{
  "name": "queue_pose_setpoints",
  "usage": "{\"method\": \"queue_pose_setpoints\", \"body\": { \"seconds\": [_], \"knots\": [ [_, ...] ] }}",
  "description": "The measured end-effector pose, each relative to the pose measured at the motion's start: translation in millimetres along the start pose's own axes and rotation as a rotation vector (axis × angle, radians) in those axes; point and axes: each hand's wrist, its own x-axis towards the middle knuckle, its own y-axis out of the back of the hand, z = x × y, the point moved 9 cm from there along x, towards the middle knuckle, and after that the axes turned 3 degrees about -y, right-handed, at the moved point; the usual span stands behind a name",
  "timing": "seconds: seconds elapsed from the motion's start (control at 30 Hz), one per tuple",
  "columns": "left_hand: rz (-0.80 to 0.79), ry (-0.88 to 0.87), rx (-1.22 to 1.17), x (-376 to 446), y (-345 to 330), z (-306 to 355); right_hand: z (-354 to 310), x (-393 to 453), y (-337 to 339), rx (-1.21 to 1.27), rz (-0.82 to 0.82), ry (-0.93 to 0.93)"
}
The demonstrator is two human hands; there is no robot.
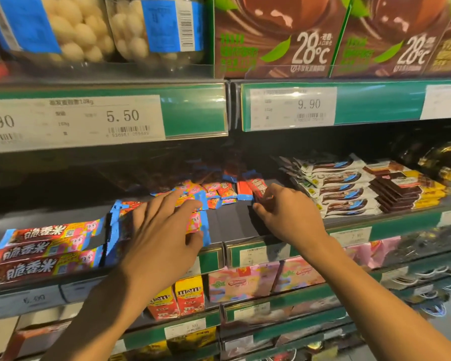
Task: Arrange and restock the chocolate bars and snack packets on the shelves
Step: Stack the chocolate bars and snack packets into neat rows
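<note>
Item, shelf [235, 225] stock at risk: left hand [162, 230] lies flat with fingers [182, 207] spread over a leaning row of pink-and-blue chocolate bars [198, 225], thumb hooked on the front bar; bare shelf lies just right of it. Right hand [287, 212], fingers [267, 192] pinching a red bar [258, 186] upright by its end. Risks, judged: pressing may topple the row forward; the pinched bar may slip; loose small packets [219, 194] beyond both hands may scatter.
</note>
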Motion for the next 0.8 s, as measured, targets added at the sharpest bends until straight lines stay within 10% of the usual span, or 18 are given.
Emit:
{"method": "queue_pose_setpoints", "body": {
  "seconds": [0.4,0.8],
  "knots": [
    [-0.002,-0.036,-0.132,19.5,-2.2,31.6,17.2,24.3,-14.9,0.344,-0.487,-0.287],
    [0.050,0.002,-0.363,29.2,-6.0,36.6,27.3,13.1,-5.1,0.776,-0.417,-0.317]
  ]
}}
